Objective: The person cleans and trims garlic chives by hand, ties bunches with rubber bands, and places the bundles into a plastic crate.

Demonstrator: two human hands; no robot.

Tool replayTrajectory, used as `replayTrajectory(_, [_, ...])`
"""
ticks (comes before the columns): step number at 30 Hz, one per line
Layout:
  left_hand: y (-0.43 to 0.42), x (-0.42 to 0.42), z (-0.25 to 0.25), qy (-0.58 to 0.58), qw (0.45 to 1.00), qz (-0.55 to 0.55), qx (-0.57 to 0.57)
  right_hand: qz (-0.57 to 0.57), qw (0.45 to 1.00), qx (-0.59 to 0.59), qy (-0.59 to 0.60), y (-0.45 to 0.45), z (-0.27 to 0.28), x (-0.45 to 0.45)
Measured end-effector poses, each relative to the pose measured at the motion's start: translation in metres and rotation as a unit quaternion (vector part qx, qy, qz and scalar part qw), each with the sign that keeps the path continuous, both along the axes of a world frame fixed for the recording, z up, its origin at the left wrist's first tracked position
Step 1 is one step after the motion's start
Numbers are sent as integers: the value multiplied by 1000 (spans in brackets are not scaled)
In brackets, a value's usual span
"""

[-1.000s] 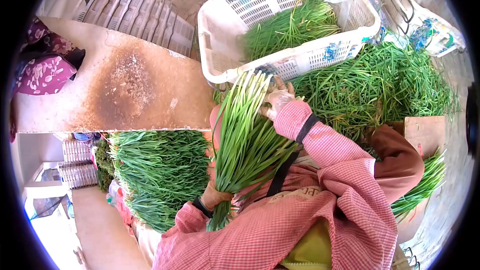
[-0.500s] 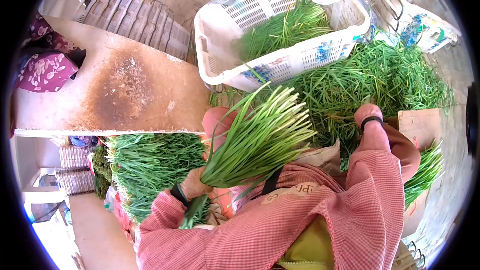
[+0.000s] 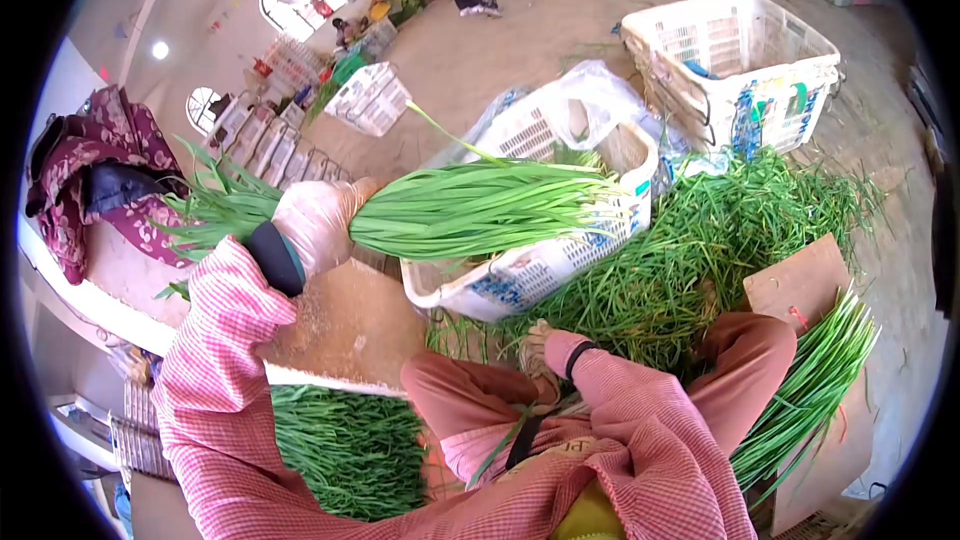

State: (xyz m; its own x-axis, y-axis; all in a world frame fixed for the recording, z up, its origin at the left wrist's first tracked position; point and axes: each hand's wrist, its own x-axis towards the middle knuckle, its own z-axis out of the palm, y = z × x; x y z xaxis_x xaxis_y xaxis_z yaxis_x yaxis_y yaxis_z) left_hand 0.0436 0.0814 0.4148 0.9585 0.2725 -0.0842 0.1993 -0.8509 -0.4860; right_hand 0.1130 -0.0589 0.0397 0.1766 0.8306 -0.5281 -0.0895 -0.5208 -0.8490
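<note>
My left hand (image 3: 318,223), gloved, is closed around a bunch of garlic chives (image 3: 480,205) raised at left of centre. The pale cut ends point right, in front of the white basket; the leafy tips hang out on the left. My right hand (image 3: 540,348), also gloved, is low between my knees, beside the heap of loose green trimmings (image 3: 700,240). Its fingers look curled in; whether anything is in them is hidden. The white basket (image 3: 470,285), lined with clear plastic, stands just beyond the heap, partly covered by the bunch.
A brown-stained board (image 3: 345,325) is at left, with many chives (image 3: 345,450) lying below it. More chives (image 3: 810,390) lean at my right beside cardboard (image 3: 798,280). Stacked white baskets (image 3: 735,70) stand behind the heap. A floral garment (image 3: 105,175) is at far left.
My left hand has lifted the chives up and forward, turning the bunch nearly level. My right hand has moved left from the heap toward my lap. The view has tilted up, showing more room.
</note>
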Motion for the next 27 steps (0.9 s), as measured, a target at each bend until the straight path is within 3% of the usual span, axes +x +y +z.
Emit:
replayTrajectory(2, [-15,-2,4,-56,996,-61,37,-103,965,114,213,7,26,-11])
replayTrajectory(4, [-31,-20,-10,-91,989,-73,88,-176,910,172,332,7,36,-10])
replayTrajectory(7, [-49,-67,-59,-101,986,-55,124,-280,836,198,428,-15,26,15])
replayTrajectory(10, [-70,-125,-129,-70,988,-62,120,-395,780,200,443,-57,-10,61])
replayTrajectory(13, [-110,-177,-209,-36,996,65,-55,-402,809,203,377,-96,-23,90])
replayTrajectory(15, [-128,-226,-261,43,985,106,-128,-267,856,260,358,-89,3,78])
replayTrajectory(16, [-123,-224,-244,145,912,179,-340,-168,865,304,362,-76,15,66])
replayTrajectory(18, [-86,-202,-215,21,843,216,-493,14,809,395,435,-35,23,34])
replayTrajectory(19, [-73,-177,-196,-37,859,223,-459,88,735,433,515,-12,20,14])
replayTrajectory(21, [-37,-151,-236,-115,739,145,-648,179,590,447,648,19,11,-8])
replayTrajectory(23, [-36,-125,-294,63,449,180,-873,171,548,451,683,23,4,-7])
replayTrajectory(24, [-43,-126,-326,87,406,161,-895,136,556,457,681,18,0,1])
replayTrajectory(25, [-52,-133,-346,114,358,144,-916,43,639,465,612,1,4,12])
replayTrajectory(26, [-54,-135,-349,126,345,142,-919,-26,619,455,639,-14,0,26])
replayTrajectory(27, [-59,-139,-349,110,298,183,-930,-93,595,441,665,-26,-4,42])
